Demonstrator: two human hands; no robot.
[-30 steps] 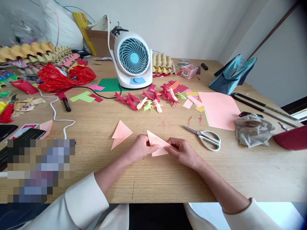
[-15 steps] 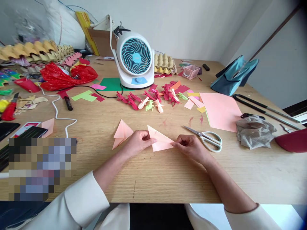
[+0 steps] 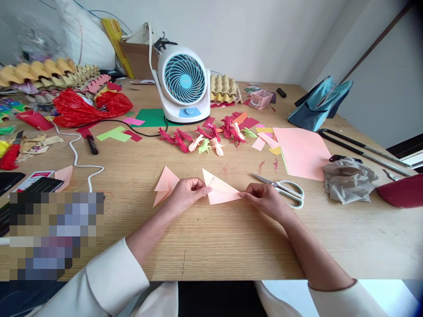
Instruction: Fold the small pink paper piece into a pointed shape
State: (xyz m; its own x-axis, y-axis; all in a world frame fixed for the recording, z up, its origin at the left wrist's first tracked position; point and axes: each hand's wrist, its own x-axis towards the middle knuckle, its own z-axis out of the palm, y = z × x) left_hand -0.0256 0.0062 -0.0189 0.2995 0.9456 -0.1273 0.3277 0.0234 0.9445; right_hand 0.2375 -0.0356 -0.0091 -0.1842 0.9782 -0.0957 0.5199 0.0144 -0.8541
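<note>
Change: both hands have drawn apart along the pink paper triangle (image 3: 220, 192) since a second ago, when they met over its middle; it now lies flatter and more open between them.
Left hand: the left hand (image 3: 185, 195) pinches the triangle's left edge, fingers (image 3: 202, 189) clamped on the paper.
Right hand: the right hand (image 3: 264, 199) grips the triangle's right tip, fingers (image 3: 247, 194) closed on it.
Paper: the triangle sits low over the wooden tabletop (image 3: 231, 237), near the front edge, between the two hands.
Beside it: a second folded pink piece (image 3: 165, 184) lies flat just left of the left hand, partly under it.
To the right: white-handled scissors (image 3: 284, 189) lie just beyond the right hand, blades apart.
Further back: a row of small folded paper figures (image 3: 205, 140), a large pink sheet (image 3: 302, 152) and a white desk fan (image 3: 183, 86).
</note>
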